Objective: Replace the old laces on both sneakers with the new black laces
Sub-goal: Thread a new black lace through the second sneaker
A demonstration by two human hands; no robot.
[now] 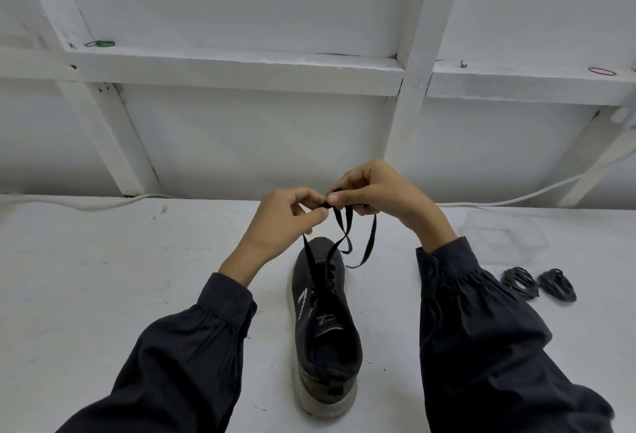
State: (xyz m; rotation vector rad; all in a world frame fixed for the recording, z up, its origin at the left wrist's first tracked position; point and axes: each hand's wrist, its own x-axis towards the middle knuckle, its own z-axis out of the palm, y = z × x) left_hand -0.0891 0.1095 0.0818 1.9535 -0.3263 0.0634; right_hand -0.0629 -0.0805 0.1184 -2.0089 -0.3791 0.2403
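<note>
One dark grey sneaker (325, 322) with a pale sole stands on the white table (103, 295), toe pointing away from me. A black lace (344, 236) runs up from its eyelets to my hands above the toe. My left hand (285, 222) and my right hand (378, 191) meet fingertip to fingertip, both pinching the lace. A loose loop of lace hangs down from my right hand to the table. Two coiled bundles of black laces (538, 283) lie on the table to the right. No second sneaker is in view.
A clear plastic container (506, 236) sits at the right, behind the lace bundles. A white cable (103, 203) runs along the table's back edge below a white framed wall. A green rubber band (99, 43) and a red one (601, 71) lie on the wall ledge.
</note>
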